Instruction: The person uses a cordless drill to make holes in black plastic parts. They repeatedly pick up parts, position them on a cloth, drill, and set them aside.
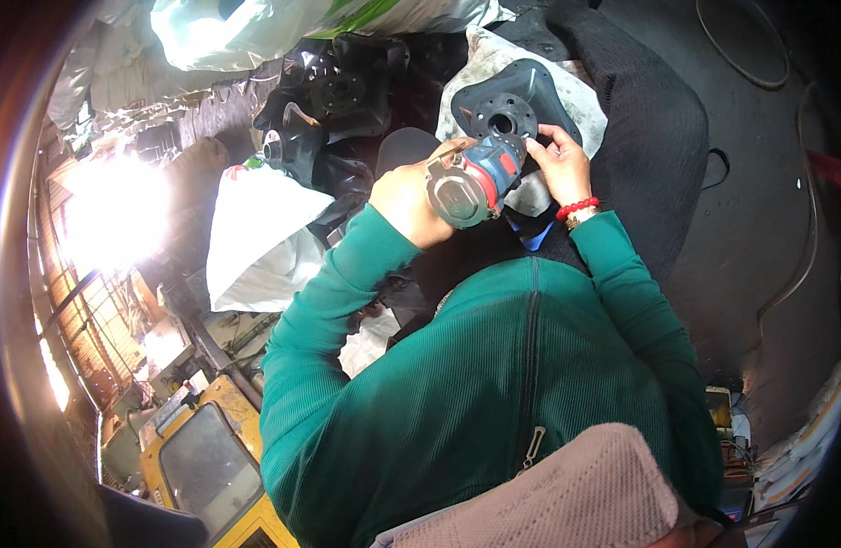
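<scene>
The left hand (pixel 407 205) is wrapped about a blue-and-red power tool (pixel 495 167), its fingers mostly hidden behind the tool body. A black flanged part (pixel 521 102) lies on a pale, stained sack (pixel 585 108), ahead of both hands, its round flange and central hole turned up toward the viewer. The tool's long axis slants forward and to the right, its nose at the flange's near edge—whether the two touch cannot be told. The right hand (pixel 565 169) is the nearer, its thumb and bent forefinger at the flange's near right edge; whether they pinch a small piece there is unclear. Similar black parts (pixel 340 94) lie to the left.
</scene>
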The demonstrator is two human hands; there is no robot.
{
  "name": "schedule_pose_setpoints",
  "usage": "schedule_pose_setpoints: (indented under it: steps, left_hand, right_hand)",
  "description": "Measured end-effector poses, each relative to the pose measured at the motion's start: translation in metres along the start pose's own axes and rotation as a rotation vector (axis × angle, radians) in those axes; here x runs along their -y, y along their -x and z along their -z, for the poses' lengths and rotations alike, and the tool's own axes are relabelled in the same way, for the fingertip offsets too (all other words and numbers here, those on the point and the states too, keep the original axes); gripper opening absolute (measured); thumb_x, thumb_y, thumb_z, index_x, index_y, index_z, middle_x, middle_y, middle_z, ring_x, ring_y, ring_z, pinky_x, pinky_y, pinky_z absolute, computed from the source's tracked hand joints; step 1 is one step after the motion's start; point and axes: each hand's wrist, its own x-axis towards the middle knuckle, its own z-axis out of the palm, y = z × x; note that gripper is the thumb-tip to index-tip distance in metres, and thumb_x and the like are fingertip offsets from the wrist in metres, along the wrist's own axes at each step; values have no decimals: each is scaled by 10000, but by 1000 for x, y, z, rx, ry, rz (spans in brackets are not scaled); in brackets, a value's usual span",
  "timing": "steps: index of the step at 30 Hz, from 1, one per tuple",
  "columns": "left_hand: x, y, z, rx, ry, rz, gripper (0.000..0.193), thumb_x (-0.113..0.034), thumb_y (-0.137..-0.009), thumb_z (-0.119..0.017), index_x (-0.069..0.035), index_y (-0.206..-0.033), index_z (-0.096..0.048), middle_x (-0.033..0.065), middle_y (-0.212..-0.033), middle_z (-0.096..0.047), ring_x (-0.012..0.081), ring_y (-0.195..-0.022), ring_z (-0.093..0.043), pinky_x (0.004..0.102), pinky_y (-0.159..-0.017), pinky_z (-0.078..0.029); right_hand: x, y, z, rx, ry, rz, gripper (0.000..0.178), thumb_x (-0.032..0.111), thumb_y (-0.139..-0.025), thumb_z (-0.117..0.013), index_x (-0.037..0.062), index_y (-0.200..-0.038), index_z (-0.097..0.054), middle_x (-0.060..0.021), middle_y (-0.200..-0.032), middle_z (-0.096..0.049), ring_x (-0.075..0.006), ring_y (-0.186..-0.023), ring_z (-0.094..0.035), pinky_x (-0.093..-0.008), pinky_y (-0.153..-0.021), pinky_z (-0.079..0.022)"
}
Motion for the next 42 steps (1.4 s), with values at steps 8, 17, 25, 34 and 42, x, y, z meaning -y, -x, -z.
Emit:
schedule_pose_setpoints:
  steps: [8, 17, 25, 34, 42]
  left_hand:
    - [-3, -17, 7, 118, -98, 92, 598, -221, -705, -681, -168, -1268, -484, 162, -844, -671, 353, -788, -660, 421, -721, -540]
    - [-3, -31, 0, 186, -39, 105, 624, -204, -677, -777, -111, -1239, -523, 152, -932, -669, 336, -830, -664, 380, -739, -542]
    - [20, -30, -17, 123, -63, 62, 489, -244, -684, -719, -102, -1133, -584, 178, -866, -672, 362, -814, -653, 427, -731, -535]
    - [26, 38, -20, -121, 88, -124, 370, -249, -746, -755, -50, -1034, -636, 120, -946, -684, 264, -879, -673, 340, -797, -536]
    - [6, 77, -38, -246, 239, -165, 387, -158, -720, -751, -71, -1076, -627, 111, -1039, -636, 296, -938, -623, 395, -811, -497]
  right_hand:
    - [3, -6, 11, 131, -26, -34, 347, 182, -801, -746, 44, -1103, -644, 97, -605, -350, -14, -549, -327, -203, -502, -288]
    - [0, -9, 16, 141, -7, -43, 341, 220, -753, -772, 61, -1032, -660, 39, -549, -400, -51, -508, -377, -254, -493, -339]
    - [1, -11, 17, 130, 106, 38, 376, 282, -738, -771, 83, -1037, -660, 11, -537, -447, -94, -502, -425, -288, -497, -359]
    - [6, 3, 28, 265, -636, -239, 399, 201, -885, -623, 3, -1225, -559, -42, -909, -622, -126, -795, -610, -260, -662, -498]
    - [22, 20, 31, 657, -1252, -347, 321, 90, -967, -441, -4, -1275, -444, -166, -1279, -545, -293, -1168, -547, -386, -879, -520]
